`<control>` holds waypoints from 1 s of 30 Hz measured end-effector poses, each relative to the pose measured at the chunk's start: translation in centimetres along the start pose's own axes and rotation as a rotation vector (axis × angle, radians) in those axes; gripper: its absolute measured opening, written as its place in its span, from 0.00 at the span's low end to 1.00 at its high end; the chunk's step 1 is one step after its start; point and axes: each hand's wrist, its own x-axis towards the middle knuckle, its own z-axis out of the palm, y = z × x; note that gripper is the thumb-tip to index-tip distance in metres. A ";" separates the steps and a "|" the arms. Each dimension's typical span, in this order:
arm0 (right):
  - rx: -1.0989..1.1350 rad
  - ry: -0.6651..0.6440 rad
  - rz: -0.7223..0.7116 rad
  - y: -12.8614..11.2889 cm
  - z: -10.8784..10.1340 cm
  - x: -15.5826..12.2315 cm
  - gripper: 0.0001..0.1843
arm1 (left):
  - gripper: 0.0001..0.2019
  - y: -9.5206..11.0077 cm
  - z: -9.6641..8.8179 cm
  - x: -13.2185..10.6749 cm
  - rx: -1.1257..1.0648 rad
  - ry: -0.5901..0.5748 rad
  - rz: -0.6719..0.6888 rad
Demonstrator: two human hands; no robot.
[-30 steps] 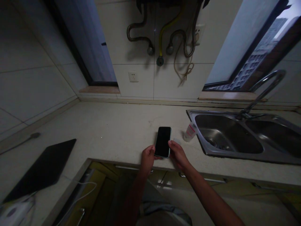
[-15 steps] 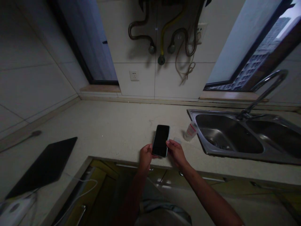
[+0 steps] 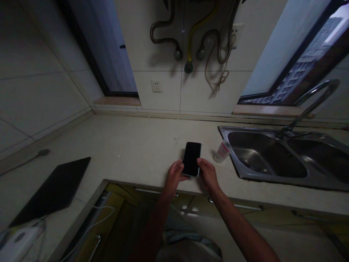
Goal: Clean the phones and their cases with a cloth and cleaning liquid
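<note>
A smartphone [image 3: 192,159] with a dark screen and a pale edge is held over the counter's front part, its face toward me. My left hand [image 3: 175,175] grips its lower left side, with the thumb on the edge and fingers underneath. On the opposite side, my right hand [image 3: 208,174] is closed on the lower right edge, thumb at the front. To the right of that hand stands a small clear bottle [image 3: 222,152] with a pink and white label, close to the sink's rim.
A steel double sink [image 3: 235,165] with a curved faucet [image 3: 313,103] lies to the right. On the left are a flat black panel [image 3: 51,191], a white device [image 3: 20,242] and a white cable [image 3: 100,218]. Pipes [image 3: 188,43] hang on the tiled wall above the counter [image 3: 131,145].
Both hands have shifted the phone slightly right and away from me. The left thumb now sits higher on its edge. The bottle and counter items have stayed in place.
</note>
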 end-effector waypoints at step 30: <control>-0.557 -0.578 -0.192 -2.1 -2.8 -3.2 0.34 | 0.34 0.5 2.5 0.8 0.029 -0.032 0.094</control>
